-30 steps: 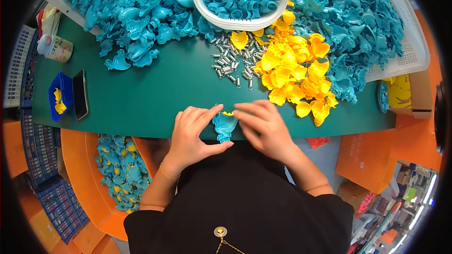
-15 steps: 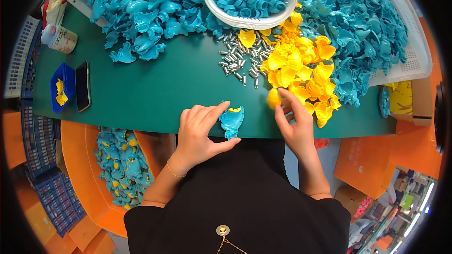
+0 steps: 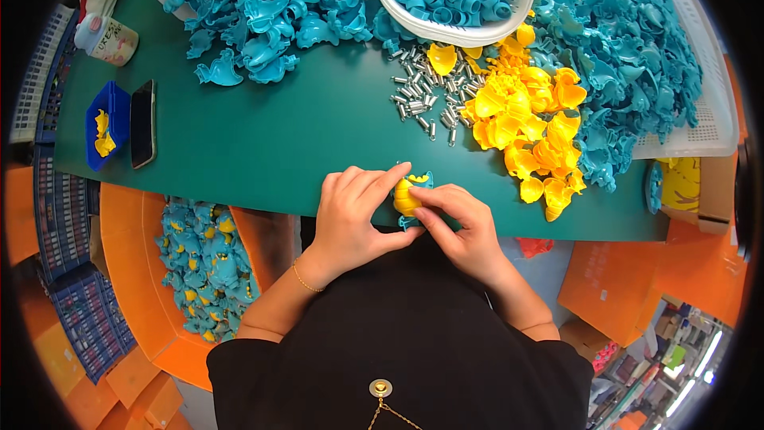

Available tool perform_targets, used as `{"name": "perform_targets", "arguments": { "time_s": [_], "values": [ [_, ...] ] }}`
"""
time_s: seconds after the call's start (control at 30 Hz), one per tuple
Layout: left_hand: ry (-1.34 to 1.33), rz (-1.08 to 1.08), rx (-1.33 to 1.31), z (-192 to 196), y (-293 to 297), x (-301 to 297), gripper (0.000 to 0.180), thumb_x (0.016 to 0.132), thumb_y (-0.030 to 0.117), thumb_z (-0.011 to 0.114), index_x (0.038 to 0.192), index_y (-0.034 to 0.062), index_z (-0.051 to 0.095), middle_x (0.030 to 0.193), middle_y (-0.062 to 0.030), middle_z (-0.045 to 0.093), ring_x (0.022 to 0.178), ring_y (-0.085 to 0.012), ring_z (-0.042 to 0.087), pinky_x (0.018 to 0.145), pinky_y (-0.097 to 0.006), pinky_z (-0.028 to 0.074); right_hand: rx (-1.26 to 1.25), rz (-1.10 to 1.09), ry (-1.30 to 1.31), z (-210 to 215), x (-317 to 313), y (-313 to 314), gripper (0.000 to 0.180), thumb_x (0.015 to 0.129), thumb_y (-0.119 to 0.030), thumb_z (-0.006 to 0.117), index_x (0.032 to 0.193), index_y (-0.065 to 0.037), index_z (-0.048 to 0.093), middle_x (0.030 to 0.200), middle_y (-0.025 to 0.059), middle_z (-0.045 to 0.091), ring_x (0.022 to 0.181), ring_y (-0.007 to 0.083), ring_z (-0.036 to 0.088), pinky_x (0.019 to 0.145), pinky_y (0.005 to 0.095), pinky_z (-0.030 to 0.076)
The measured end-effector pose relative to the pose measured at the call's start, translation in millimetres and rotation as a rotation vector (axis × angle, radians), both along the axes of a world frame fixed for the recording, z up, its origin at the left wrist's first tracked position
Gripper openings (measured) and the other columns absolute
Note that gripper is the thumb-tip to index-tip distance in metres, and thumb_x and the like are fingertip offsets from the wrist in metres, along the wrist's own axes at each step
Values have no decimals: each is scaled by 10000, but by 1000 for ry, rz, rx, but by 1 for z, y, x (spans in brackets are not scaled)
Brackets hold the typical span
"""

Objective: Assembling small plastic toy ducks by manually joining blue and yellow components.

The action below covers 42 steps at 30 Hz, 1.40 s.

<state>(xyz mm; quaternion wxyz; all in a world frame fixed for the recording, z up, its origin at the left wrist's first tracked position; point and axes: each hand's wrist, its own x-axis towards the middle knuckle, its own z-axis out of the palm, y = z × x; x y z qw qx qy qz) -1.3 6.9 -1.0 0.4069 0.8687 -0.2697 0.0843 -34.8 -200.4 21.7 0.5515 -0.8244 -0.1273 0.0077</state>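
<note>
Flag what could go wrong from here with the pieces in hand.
The yellow piece might slip or sit crooked, since the right hand has only fingertips on it against the turquoise piece.
Both pieces are at the near edge of the table, so a dropped one could fall off.
The small metal parts lie loose and might scatter if bumped.

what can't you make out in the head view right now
Head view: much of the blue piece, hidden by the yellow shell, left hand and right hand.
Head view: far rim of the white basket, cut off by the top edge.
Head view: bottom of the orange bin, buried under blue-and-yellow pieces.
</note>
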Motion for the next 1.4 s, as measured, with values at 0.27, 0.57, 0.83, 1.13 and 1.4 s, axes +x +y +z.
{"name": "perform_targets", "arguments": {
  "time_s": [0.27,0.57,0.83,1.13,1.4],
  "values": [
    [-6,2,-2,-1,0,0,803,631,345,932,1362,132,677,1061,3,690,925,-195,615,847,-362,420,-1,31,55,10,4,0,309,931,52,720,1236,11,739,999,126,762,899,229,719,812,331,562],
    [27,15,-13,-2,0,-1,824,611,289,950,1373,124,685,1092,-2,709,955,-202,633,878,-353,424,24,-5,169,11,7,5,287,945,-13,734,1232,-16,739,992,131,765,896,261,733,802,360,578],
    [-34,27,-15,-7,1,-3,807,629,300,937,1369,108,676,1063,-14,699,932,-210,628,862,-368,433,-183,-121,-94,7,0,15,199,851,-24,825,1031,-23,740,957,102,725,919,279,701,789,371,552],
    [-60,-70,34,0,7,1,815,669,362,937,1393,108,662,1111,-19,699,935,-208,611,858,-365,421,-170,176,13,25,30,-33,176,856,-106,855,1023,-69,810,1017,84,763,1018,252,709,879,355,544],
    [-26,-79,42,1,9,2,813,696,403,930,1403,106,661,1140,-20,709,945,-205,611,871,-360,416,-633,-338,-267,41,128,-105,157,910,-127,788,1039,-37,795,1025,120,762,899,242,709,846,362,549]
  ]
}}
